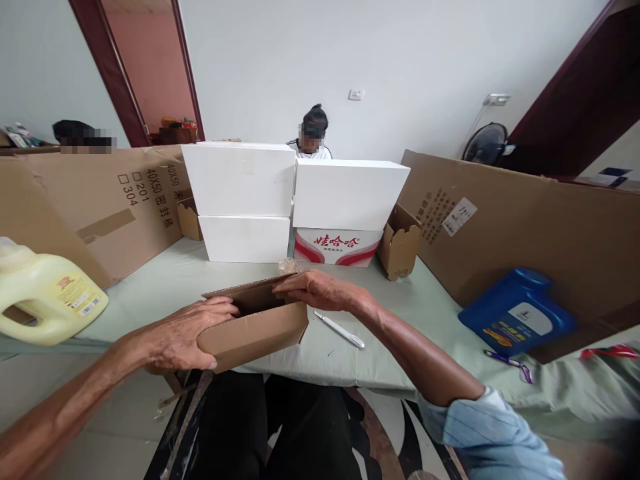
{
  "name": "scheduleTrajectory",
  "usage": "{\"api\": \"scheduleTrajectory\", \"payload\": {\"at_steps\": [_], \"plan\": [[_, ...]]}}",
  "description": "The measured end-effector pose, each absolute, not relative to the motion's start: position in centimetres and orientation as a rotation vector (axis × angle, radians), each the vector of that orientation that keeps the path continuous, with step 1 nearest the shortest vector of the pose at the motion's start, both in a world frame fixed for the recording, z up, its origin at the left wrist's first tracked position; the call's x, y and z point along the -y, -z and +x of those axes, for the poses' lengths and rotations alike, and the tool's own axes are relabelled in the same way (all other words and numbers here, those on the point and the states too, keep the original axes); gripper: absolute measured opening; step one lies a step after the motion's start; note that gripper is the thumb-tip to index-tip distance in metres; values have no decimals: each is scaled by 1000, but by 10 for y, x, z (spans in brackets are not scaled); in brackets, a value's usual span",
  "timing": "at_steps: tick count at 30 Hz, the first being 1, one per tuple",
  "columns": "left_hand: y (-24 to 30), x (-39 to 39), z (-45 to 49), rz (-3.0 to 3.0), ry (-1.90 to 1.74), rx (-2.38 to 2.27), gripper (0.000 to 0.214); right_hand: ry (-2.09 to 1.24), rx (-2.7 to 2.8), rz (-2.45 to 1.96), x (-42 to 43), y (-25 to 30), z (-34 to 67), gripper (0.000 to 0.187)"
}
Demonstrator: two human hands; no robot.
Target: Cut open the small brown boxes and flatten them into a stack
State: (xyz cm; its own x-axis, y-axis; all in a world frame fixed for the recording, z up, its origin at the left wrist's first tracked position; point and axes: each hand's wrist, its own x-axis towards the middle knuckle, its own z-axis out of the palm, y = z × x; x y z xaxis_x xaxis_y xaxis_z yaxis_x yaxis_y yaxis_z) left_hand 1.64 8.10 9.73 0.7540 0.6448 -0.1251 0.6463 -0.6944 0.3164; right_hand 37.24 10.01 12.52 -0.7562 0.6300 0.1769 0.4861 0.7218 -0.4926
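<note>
A small brown cardboard box (260,337) with an open top is held at the near edge of the table. My left hand (183,333) grips its left end, thumb on the near side and fingers over the top. At the far right corner, my right hand (315,290) has its fingers closed over the rim; the thumb is partly hidden. A white pen-like craft knife (340,330) lies on the green cloth just right of the box. Behind the box sits a roll of clear tape (289,267).
White boxes (240,180) stand stacked ahead, with a small open carton (400,243) beside them. Large cardboard panels flank both sides. A yellow jug (50,293) is at left; a blue bottle (517,313) and a purple pen (507,360) are at right. A person (314,130) sits beyond.
</note>
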Motion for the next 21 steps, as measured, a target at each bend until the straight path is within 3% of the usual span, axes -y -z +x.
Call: {"api": "scheduleTrajectory", "payload": {"at_steps": [4, 6, 12, 21], "plan": [[-106, -70, 23, 2731, -7, -906, 47, -558, 2750, -799, -88, -134, 372, 36], [-106, -66, 22, 2786, -80, -882, 40, -525, 2749, -771, -80, -135, 372, 34], [-94, -66, 3, 2881, -455, -936, 38, -544, 2469, -833, -62, -118, 382, 43], [-80, -65, -14, 2669, -660, -1069, 56, -813, 1681, -941, -51, -62, 395, 12]]}}
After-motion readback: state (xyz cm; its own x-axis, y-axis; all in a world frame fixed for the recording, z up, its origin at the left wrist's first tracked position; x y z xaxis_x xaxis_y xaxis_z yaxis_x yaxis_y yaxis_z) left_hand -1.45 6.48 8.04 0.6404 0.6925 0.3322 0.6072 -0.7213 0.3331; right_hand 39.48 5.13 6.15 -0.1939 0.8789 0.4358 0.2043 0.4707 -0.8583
